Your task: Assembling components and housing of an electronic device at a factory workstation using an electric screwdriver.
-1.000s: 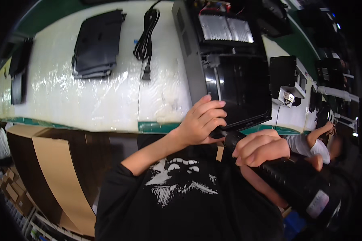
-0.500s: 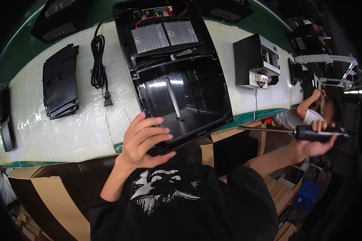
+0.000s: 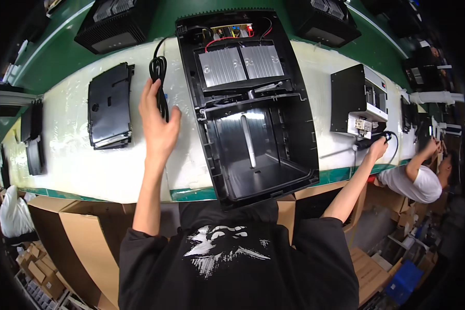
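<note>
My left hand (image 3: 157,121) reaches over the table with its thumb apart from the fingers. Its fingertips are at the coiled black power cord (image 3: 160,70), touching or just above it. On the right, my right hand (image 3: 378,149) is closed around the black handle of an electric screwdriver (image 3: 365,144). The long thin shaft points left, low over the table near its front edge. Between my hands lies an open black plastic appliance housing (image 3: 306,124), with two silvery finned metal plates (image 3: 243,64), wires and a circuit board at its far end.
Stacked black plastic panels (image 3: 110,106) lie left of the cord. A black and white metal box (image 3: 349,101) with a socket stands beyond the screwdriver. Black appliances (image 3: 113,33) stand along the back. Another person (image 3: 413,181) works at far right; cardboard boxes (image 3: 82,243) stand below the table.
My left hand has left the housing's near edge and moved left to the cord. My right hand has brought the screwdriver from beyond the front edge to the table beside the metal box.
</note>
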Motion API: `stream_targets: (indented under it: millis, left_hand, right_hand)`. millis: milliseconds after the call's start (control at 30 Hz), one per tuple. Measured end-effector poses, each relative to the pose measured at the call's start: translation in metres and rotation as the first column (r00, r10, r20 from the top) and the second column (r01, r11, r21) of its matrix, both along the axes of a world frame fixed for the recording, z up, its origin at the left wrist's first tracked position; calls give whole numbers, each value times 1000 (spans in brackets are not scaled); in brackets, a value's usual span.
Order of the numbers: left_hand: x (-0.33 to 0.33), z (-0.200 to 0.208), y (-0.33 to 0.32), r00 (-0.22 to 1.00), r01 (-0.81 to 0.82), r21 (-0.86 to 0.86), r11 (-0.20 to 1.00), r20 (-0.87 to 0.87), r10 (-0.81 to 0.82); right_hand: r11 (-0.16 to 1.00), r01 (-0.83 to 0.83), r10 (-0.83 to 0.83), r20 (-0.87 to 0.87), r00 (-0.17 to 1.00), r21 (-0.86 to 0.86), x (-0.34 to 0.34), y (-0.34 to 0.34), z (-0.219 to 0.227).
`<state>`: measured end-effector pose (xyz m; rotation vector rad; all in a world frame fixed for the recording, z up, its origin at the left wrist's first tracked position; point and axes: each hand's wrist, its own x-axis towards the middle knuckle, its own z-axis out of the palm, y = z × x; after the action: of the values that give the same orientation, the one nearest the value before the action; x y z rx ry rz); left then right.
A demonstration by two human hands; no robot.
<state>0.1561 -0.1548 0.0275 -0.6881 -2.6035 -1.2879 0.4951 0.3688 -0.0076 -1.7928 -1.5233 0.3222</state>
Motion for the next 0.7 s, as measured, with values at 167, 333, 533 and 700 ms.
stream_targets:
  millis: [167, 333, 533, 700]
  left_hand:
    - [2, -11, 8, 996, -76, -191, 979, 29, 83]
    - [8, 26, 13, 833, 100, 77, 992, 539, -126]
    - [23, 21, -2, 755, 135, 273, 952, 594, -278]
    - [32, 40, 4, 728, 306, 222, 926, 572, -378]
  right_hand:
    - [990, -108, 130, 309, 942, -86, 14, -30, -16]
    - [973, -124, 158, 170, 973, -193, 29, -56, -13]
    - [881, -412, 424, 0, 906, 231, -37, -180, 17]
    - [622, -679, 771, -457, 444, 390, -96, -320, 20]
